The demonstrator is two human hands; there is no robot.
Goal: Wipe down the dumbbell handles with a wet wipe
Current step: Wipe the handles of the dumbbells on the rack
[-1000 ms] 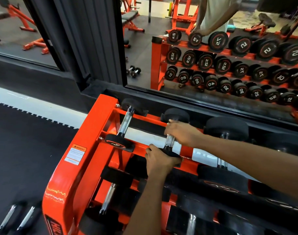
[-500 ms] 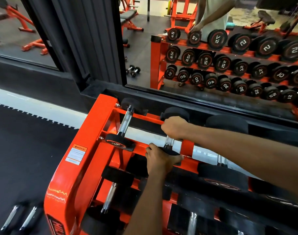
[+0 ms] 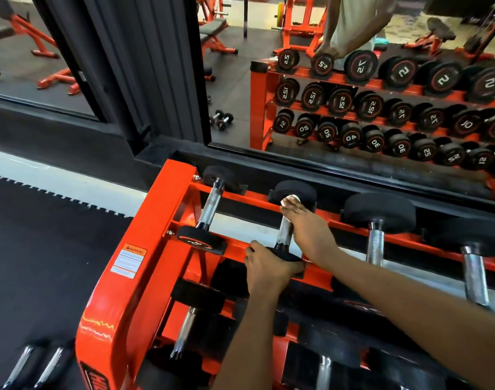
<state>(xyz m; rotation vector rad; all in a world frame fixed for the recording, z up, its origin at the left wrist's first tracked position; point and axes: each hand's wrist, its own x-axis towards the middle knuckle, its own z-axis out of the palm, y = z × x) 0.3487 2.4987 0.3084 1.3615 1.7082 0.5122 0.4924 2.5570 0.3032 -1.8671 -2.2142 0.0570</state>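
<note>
We are working at the top tier of the orange rack (image 3: pixel 145 249), where the dumbbell (image 3: pixel 285 230) is lying second from the left end with its knurled metal handle pointing away from us. Our left grip (image 3: pixel 268 267) is curling closed around the dumbbell's near black head, fingers wrapping over its edge. Our right grip (image 3: pixel 311 235) is lying along the right side of the handle with its fingers stretched out straight and together, not curled (the thumb is hidden, so we cannot tell where it is sitting). Those fingertips are pressing the white wet wipe (image 3: pixel 290 199) against the far end of the handle, right where it is meeting the far head, and only a small bunched corner of the wipe is showing past the fingertips. A smaller dumbbell (image 3: pixel 209 209) is resting just to the left on the same tier, and a larger one (image 3: pixel 377 220) to the right. Behind the rack a wall mirror (image 3: pixel 353 32) is reflecting rows of numbered weights.
</note>
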